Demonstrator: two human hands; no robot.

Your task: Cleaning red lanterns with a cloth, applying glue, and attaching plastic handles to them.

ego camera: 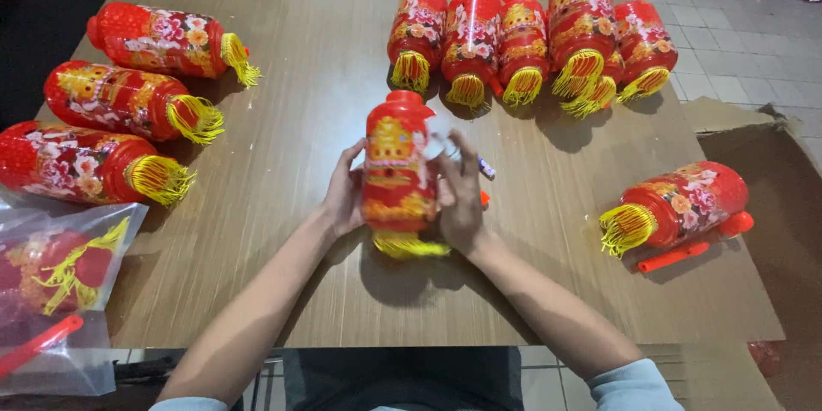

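A: Starting at nine o'clock, what lies on the tabletop (325, 43)?

B: Three red lanterns (128, 101) with yellow tassels lie side by side, tassels pointing toward three o'clock. Below them, at about eight o'clock, a clear plastic bag (51, 291) holds another lantern and a red stick.

A: And in the middle?

B: The left hand (344, 193) clasps the left side of an upright red lantern (396, 167), fingers curled around it. The right hand (460, 197) grips the right side, also closed on it. The lantern stands just above the tabletop at the centre, yellow tassel hanging down, red cap up.

A: Anything behind it?

B: At twelve to one o'clock, a row of five lanterns (522, 38) lies packed together, touching, tassels toward the person.

A: And to the right?

B: At three to four o'clock, a single lantern (681, 201) lies on its side, tassel pointing toward nine o'clock, with a red stick (676, 255) just beside it. Beyond the tabletop's edge sits an open cardboard box (771, 171).
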